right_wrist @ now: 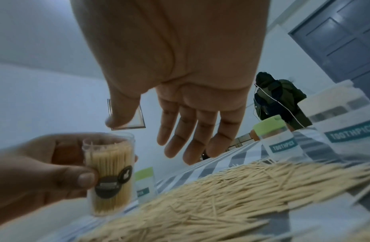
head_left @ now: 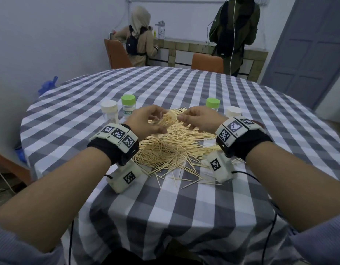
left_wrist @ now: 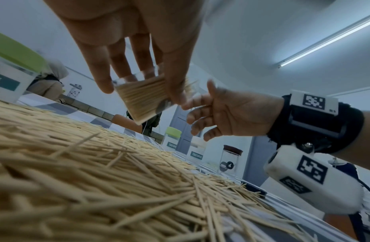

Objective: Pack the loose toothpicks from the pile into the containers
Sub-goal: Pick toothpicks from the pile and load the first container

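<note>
A big pile of loose toothpicks (head_left: 174, 150) lies on the checked tablecloth (head_left: 184, 211). Above its far side my left hand (head_left: 155, 121) grips a small clear container (head_left: 167, 120), packed with toothpicks and tilted with its mouth toward my right hand. The wrist views show the same container (left_wrist: 138, 103) (right_wrist: 109, 173), lidless, with a dark round label. My right hand (head_left: 186, 121) hovers just right of the container's mouth. Its fingers (right_wrist: 186, 131) are relaxed and spread, and I see nothing in them.
Lidded toothpick jars stand at the pile's far edge: a white-lidded (head_left: 109, 111) and a green-lidded one (head_left: 128, 105) on the left, a green-lidded (head_left: 212, 104) and a white-lidded one (head_left: 233, 111) on the right. A brown-lidded clear jar (left_wrist: 229, 162) stands further right. Two people and chairs (head_left: 207, 63) are beyond the table.
</note>
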